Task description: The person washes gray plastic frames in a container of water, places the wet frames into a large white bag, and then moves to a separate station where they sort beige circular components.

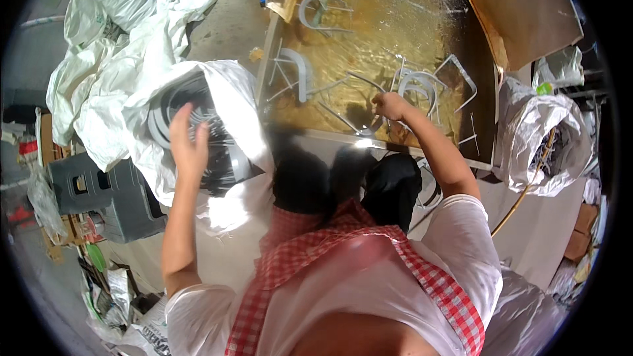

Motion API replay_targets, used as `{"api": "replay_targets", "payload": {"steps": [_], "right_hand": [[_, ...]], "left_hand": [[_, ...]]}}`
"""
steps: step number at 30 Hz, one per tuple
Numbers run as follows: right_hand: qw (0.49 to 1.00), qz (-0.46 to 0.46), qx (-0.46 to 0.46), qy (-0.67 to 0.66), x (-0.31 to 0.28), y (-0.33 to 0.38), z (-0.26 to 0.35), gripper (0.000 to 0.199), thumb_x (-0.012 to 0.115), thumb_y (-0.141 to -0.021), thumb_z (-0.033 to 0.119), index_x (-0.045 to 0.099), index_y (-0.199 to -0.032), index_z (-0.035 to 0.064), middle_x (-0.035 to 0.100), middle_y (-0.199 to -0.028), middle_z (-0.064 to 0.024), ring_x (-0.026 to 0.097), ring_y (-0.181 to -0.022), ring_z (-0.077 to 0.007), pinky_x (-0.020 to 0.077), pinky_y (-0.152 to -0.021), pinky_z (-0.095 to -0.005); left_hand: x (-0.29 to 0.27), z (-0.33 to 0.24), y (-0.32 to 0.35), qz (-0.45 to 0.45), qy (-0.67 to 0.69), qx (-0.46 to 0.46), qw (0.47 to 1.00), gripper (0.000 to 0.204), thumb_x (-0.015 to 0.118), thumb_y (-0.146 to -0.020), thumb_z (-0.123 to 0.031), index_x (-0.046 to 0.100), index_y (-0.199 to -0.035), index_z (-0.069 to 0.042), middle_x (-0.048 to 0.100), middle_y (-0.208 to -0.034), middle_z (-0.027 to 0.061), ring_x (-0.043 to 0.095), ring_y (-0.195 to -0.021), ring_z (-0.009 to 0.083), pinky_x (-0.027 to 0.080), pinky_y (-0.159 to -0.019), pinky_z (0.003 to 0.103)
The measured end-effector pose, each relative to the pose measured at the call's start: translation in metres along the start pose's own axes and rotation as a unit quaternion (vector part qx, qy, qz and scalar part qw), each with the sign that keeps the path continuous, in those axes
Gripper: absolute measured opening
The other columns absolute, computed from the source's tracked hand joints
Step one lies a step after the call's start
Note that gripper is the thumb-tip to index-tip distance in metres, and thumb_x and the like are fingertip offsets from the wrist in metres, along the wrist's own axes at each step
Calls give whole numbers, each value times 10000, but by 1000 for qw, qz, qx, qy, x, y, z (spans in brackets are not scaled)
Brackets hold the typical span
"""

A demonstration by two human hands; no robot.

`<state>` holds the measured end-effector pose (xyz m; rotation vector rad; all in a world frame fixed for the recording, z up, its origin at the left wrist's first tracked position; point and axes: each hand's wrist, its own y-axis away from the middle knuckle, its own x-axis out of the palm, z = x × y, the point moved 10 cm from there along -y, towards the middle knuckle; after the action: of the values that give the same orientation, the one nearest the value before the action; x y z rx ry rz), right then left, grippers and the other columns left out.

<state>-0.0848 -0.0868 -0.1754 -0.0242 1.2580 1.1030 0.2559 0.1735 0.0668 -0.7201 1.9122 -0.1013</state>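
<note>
Grip of right hand [393,107] pinches a curved strip [364,80], left grip [189,145] spread over sack [232,102].

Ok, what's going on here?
A person in a red-checked apron is working at a shallow water tank, with an open white sack alongside. Their right grip is among curved pale strips in the tank; I can't tell whether it holds one. The left grip, open, is at the sack's mouth, by more curved strips.
</note>
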Motion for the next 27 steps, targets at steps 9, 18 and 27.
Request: {"api": "replay_targets", "payload": {"steps": [9,18,27], "right_hand": [[973,-221,59,12,2,-25,-32,765,706,-693,159,298,-1313,-24,478,-1223,-243,439,-1169,-343,367,-969,-377],[990,-70,113,-35,27,-43,-79,430,554,-794,231,501,-1130,-33,573,-1073,-238,570,-981,-359,441,-868,-408],[905,-179,65,-380,-16,-28,-99,333,612,-835,341,584,-912,18,570,-678,-74,535,-603,-160,435,-587,-303]], "left_hand": [[287,-64,-97,114,319,-277,899,406,648,-790,-113,505,-1132,53,592,-942,107,566,-819,177,459,-768,280],[417,26,-29,233,250,-433,834,234,629,-759,-66,548,-967,5,590,-852,114,568,-705,203,476,-614,330],[331,-16,-100,-54,440,-384,810,219,597,-853,-191,470,-735,-58,494,-602,10,438,-471,109,350,-418,276]]}}
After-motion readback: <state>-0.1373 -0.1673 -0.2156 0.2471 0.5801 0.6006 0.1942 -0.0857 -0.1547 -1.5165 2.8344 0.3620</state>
